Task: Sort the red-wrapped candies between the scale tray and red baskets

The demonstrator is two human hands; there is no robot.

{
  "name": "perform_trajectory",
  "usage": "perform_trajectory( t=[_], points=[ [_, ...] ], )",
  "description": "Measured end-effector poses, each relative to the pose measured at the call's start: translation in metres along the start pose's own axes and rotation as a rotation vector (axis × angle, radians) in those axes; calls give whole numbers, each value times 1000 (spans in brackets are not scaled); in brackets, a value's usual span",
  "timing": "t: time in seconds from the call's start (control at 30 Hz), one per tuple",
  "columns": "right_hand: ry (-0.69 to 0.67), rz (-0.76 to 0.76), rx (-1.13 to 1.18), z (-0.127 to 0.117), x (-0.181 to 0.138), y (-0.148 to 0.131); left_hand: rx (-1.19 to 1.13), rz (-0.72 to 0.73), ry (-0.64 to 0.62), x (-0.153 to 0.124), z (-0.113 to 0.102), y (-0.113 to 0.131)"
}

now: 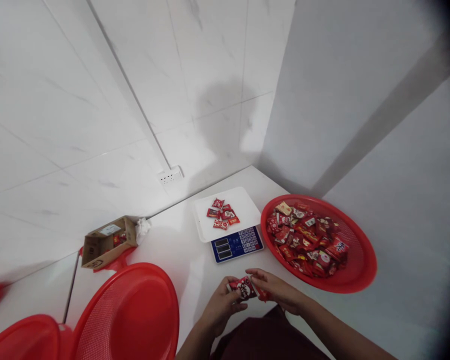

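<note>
Close to my body, my left hand (225,302) is closed on a small red-and-white wrapped packet (244,288), thumb on its front. My right hand (275,289) is closed on another red packet (262,294), mostly hidden by its fingers, right beside the first. In front of my hands stands a digital scale (237,245) with a blue keypad panel. On its white tray (247,204) lie several red packets (227,214) in a loose cluster. To the right, a red plastic basket (363,260) holds a heap of similar packets (307,237).
Two red baskets (142,310) (26,340) stand at the lower left. Behind them a cardboard box (108,242) with red packets inside sits beside crumpled white paper (143,229). A power socket (170,175) is on the tiled wall. A grey wall (360,125) borders the table on the right.
</note>
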State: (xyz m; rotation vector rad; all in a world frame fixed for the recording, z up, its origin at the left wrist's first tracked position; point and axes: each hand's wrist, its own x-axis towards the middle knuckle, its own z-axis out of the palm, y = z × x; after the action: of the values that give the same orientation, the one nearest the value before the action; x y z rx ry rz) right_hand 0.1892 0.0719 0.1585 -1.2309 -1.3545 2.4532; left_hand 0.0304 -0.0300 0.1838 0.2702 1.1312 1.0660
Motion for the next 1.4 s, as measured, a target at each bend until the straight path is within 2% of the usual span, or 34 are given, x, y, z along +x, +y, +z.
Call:
perform_trajectory(
  t=[0.1,0.23,0.33,0.43,0.5,0.57,0.67,0.7,0.77,0.83,0.93,1.0,1.13,1.23,1.33,1.4],
  points=[
    [-82,-23,62,11,-3,0,79,9,-45,0,7,-1],
    [-162,-49,88,24,-5,2,211,17,15,1,14,-6],
    [-158,-48,37,30,-6,4,302,39,41,4,14,-14],
    [-95,-30,-8,31,-8,3,360,68,89,7,7,-21],
    [-4,-33,-38,27,-10,-2,426,123,172,7,-5,-22],
    [115,-78,-59,16,-12,-10,557,249,324,3,-25,-18],
    [365,-178,-85,-17,-15,-23,851,507,627,-10,-69,-5],
    [468,-201,-106,-31,-15,-26,966,538,708,-15,-85,0],
    [667,-238,-204,-62,-15,-29,1101,500,858,-22,-116,4],
    [848,-284,-400,-88,-12,-24,1005,360,943,-25,-141,4],
    [1056,-355,-786,-111,-2,-5,764,172,847,-18,-156,-1],
    [1039,-321,-970,-114,7,12,721,149,797,-10,-154,-3],
    [760,-238,-1136,-101,17,35,742,198,746,5,-134,5],
    [664,-194,-1163,-90,16,36,839,233,696,14,-121,19],
    [646,-138,-1170,-83,10,28,920,243,663,24,-111,30],
    [630,-107,-1177,-81,7,23,997,322,654,34,-102,38]
  ],
)
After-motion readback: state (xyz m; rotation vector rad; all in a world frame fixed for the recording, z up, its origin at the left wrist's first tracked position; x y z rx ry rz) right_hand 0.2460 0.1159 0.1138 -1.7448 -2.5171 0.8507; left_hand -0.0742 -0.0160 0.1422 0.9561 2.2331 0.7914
